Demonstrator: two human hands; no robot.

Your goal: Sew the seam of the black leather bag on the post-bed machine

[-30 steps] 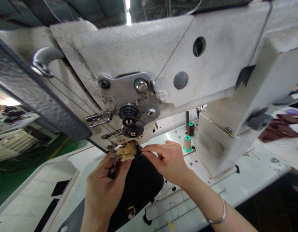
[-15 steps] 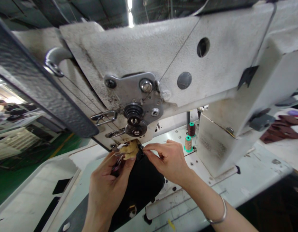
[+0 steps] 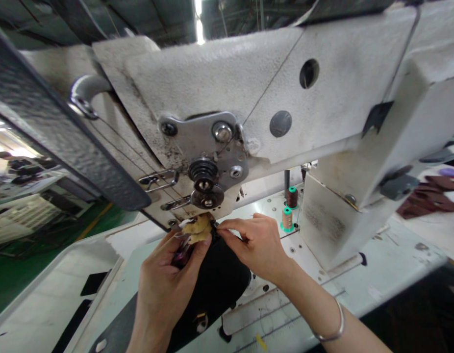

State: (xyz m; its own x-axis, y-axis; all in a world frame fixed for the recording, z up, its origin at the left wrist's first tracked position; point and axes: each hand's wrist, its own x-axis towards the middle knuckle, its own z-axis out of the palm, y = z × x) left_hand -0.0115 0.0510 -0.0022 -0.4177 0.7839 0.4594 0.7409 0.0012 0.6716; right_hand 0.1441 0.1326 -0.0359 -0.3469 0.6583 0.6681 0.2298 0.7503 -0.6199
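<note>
Both hands work right under the head of a white sewing machine. My left hand is closed round a small metal tool, its thumb pressed against a tan wad below the tension discs. My right hand pinches something very small, perhaps thread, beside that wad. Under both hands lies a piece of black material on the machine's post. The needle itself is hidden behind the fingers.
Two thread spools, one dark red and one tan, stand on the white machine table behind my right hand. Dark red cut pieces lie at the far right. A green floor and other workbenches show at the left.
The hands have hardly moved. My left thumb has shifted slightly up against the tan wad, and the view has drifted a little.
</note>
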